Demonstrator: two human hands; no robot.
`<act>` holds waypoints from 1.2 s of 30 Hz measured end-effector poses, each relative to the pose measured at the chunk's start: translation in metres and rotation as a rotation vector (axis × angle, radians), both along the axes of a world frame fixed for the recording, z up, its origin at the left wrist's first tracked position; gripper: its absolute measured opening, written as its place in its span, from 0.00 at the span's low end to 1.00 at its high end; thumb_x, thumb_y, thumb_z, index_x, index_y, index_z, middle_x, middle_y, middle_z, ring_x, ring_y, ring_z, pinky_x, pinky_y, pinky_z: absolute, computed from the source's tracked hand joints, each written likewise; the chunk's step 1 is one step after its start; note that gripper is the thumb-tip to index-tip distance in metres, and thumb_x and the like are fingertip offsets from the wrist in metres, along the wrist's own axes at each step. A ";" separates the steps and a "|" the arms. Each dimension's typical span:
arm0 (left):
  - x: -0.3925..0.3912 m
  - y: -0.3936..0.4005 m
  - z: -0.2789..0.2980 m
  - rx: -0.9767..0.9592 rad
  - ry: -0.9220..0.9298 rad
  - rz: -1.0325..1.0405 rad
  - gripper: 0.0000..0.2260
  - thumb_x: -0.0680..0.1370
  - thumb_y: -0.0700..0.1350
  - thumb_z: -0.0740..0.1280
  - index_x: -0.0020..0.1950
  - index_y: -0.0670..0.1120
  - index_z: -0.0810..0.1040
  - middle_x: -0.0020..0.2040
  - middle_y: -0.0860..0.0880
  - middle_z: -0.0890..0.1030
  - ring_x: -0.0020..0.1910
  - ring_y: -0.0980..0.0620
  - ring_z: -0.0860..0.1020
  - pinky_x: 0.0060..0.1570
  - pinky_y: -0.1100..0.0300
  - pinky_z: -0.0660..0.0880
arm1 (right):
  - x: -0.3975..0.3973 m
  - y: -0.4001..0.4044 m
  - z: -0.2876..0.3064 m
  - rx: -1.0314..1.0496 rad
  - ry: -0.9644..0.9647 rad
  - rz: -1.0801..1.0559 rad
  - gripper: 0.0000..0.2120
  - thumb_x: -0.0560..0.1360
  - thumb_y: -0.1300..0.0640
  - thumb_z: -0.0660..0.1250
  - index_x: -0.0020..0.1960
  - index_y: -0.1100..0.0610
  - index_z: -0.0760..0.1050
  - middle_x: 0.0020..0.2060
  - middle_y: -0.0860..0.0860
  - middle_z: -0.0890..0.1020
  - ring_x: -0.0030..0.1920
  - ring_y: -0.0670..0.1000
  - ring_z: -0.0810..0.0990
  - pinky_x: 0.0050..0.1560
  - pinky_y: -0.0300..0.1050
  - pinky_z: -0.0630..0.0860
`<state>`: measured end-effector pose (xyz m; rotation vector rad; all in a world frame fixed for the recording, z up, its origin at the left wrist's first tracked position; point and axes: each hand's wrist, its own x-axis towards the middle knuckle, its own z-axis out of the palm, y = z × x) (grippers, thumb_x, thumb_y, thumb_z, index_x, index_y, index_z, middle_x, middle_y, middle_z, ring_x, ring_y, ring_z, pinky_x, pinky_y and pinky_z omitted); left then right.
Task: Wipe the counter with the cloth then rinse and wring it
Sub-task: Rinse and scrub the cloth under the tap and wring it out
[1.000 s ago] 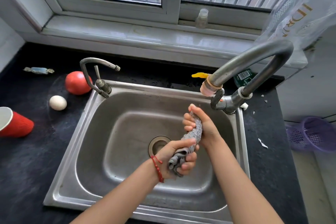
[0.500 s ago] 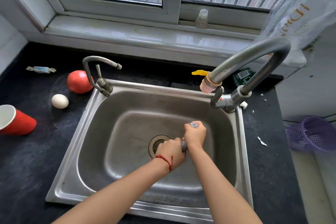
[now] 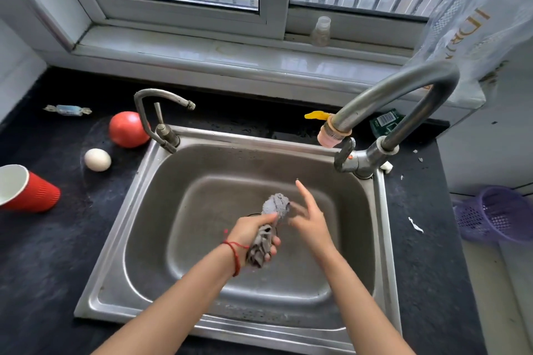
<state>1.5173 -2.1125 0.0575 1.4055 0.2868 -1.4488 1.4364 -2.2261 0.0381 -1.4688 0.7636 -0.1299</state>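
A twisted grey cloth [image 3: 275, 204] hangs over the middle of the steel sink [image 3: 202, 158]. My left hand [image 3: 251, 235] is closed around its middle, with one end sticking up and the other drooping below my fingers. My right hand [image 3: 310, 217] is just right of the cloth, fingers spread and slightly blurred, holding nothing. The big curved faucet [image 3: 395, 89] arches over the sink's right rear corner; no water shows at its pink nozzle. The dark counter [image 3: 43, 253] surrounds the sink.
On the left counter lie a red cup [image 3: 26, 189] on its side, a white egg [image 3: 97, 159], a tomato [image 3: 128, 129] and a wrapped candy [image 3: 67, 109]. A small tap [image 3: 161, 112] stands at the sink's left rear. A purple basket [image 3: 496, 213] sits right.
Both hands gripped and twisted the cloth low in the sink. Now my right hand has let go and opened, while my left hand still holds the cloth.
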 end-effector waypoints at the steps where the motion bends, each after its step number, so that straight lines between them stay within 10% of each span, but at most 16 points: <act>1: 0.004 0.004 0.005 -0.055 0.189 -0.027 0.14 0.75 0.52 0.61 0.37 0.42 0.73 0.21 0.47 0.75 0.15 0.54 0.72 0.16 0.71 0.66 | -0.009 0.003 -0.006 -0.380 -0.016 0.157 0.37 0.67 0.70 0.61 0.70 0.44 0.59 0.74 0.50 0.60 0.72 0.51 0.61 0.69 0.49 0.65; 4: 0.002 0.015 0.009 -0.296 0.515 -0.211 0.17 0.70 0.56 0.64 0.43 0.42 0.77 0.21 0.49 0.75 0.16 0.55 0.71 0.16 0.71 0.67 | -0.017 0.003 -0.005 -1.162 -0.187 0.299 0.20 0.68 0.61 0.66 0.60 0.54 0.69 0.62 0.59 0.76 0.67 0.58 0.70 0.68 0.56 0.64; 7: -0.004 0.024 0.014 -0.469 0.632 -0.369 0.21 0.65 0.59 0.73 0.49 0.44 0.80 0.22 0.51 0.75 0.17 0.57 0.72 0.16 0.71 0.67 | -0.014 -0.008 0.016 -1.328 -0.444 0.231 0.07 0.73 0.56 0.66 0.40 0.58 0.70 0.32 0.56 0.79 0.36 0.57 0.79 0.54 0.55 0.75; 9: -0.002 0.028 0.017 -0.492 0.588 -0.450 0.25 0.65 0.62 0.70 0.53 0.46 0.77 0.24 0.52 0.75 0.19 0.57 0.72 0.18 0.71 0.68 | -0.015 -0.017 0.028 -1.391 -0.523 0.340 0.06 0.70 0.59 0.70 0.42 0.60 0.74 0.30 0.55 0.78 0.30 0.55 0.77 0.36 0.49 0.79; 13: 0.012 0.027 0.028 -0.487 0.317 -0.582 0.24 0.64 0.54 0.73 0.54 0.44 0.72 0.27 0.53 0.74 0.22 0.58 0.72 0.20 0.71 0.66 | -0.019 -0.029 0.040 -1.647 -0.505 0.448 0.07 0.68 0.64 0.68 0.45 0.58 0.78 0.27 0.52 0.77 0.24 0.51 0.75 0.20 0.41 0.71; 16: 0.011 0.014 0.028 -0.219 -0.319 -0.768 0.16 0.64 0.46 0.74 0.43 0.42 0.71 0.21 0.55 0.71 0.18 0.55 0.68 0.19 0.68 0.63 | -0.020 -0.029 0.037 -1.801 -0.356 0.499 0.06 0.64 0.63 0.65 0.30 0.55 0.75 0.22 0.49 0.72 0.19 0.49 0.70 0.16 0.40 0.65; 19: 0.006 0.005 0.011 0.021 -1.049 -0.972 0.11 0.67 0.49 0.72 0.42 0.45 0.75 0.33 0.51 0.79 0.34 0.48 0.76 0.33 0.60 0.70 | -0.017 -0.019 0.024 -1.664 -0.059 0.634 0.05 0.54 0.58 0.70 0.27 0.55 0.74 0.21 0.49 0.74 0.18 0.50 0.73 0.15 0.36 0.62; 23: 0.014 0.005 -0.018 0.144 -1.468 -1.191 0.12 0.71 0.51 0.63 0.52 0.47 0.74 0.49 0.43 0.83 0.50 0.38 0.79 0.47 0.53 0.74 | -0.009 -0.003 0.005 -1.127 0.392 0.726 0.08 0.63 0.61 0.66 0.43 0.58 0.75 0.40 0.59 0.83 0.42 0.63 0.81 0.34 0.45 0.67; 27: 0.019 0.005 -0.035 0.081 -1.596 -1.371 0.11 0.73 0.50 0.60 0.52 0.47 0.72 0.49 0.43 0.82 0.48 0.37 0.79 0.39 0.54 0.68 | -0.007 0.009 -0.013 -0.697 0.511 0.692 0.04 0.67 0.61 0.62 0.39 0.56 0.75 0.42 0.60 0.82 0.46 0.63 0.79 0.38 0.44 0.67; 36: 0.009 0.010 -0.043 -0.015 -1.682 -1.318 0.20 0.74 0.48 0.59 0.66 0.48 0.67 0.52 0.40 0.79 0.47 0.37 0.79 0.39 0.52 0.71 | 0.004 -0.018 -0.001 -0.224 0.612 0.863 0.15 0.63 0.67 0.67 0.22 0.51 0.75 0.14 0.44 0.69 0.18 0.44 0.65 0.20 0.32 0.60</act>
